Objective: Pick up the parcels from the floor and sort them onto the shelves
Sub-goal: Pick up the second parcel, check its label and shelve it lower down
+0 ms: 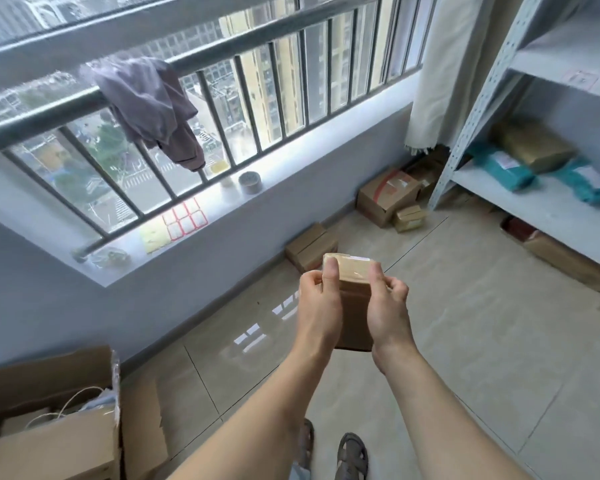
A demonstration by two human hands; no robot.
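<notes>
Two hands carry one small brown parcel [355, 299] in front of the body, well above the tiled floor [465, 341], which suggests it is on its way to the shelving rather than being set down. Taking that parcel as the landmark: far to its lower left stands an open cardboard box [49, 427] with string spilling from it, probably packing material. Up and left of the parcel runs the window sill [187, 233], with a sheet of red-bordered labels [185, 220] and a tape roll [250, 181] kept handy there. The left hand [317, 306] curls around the parcel's left edge, thumb pressed on its taped top, fingers hidden beneath. The right hand [387, 306] mirrors it on the right edge, thumb on top. Both are partly closed, clamping the parcel between them. Just beyond it, more boxes [310, 249] lie on the floor awaiting sorting. Up and right stands the grey shelf unit [534, 199], already bearing teal mailers [499, 169] and a brown package [534, 143].
</notes>
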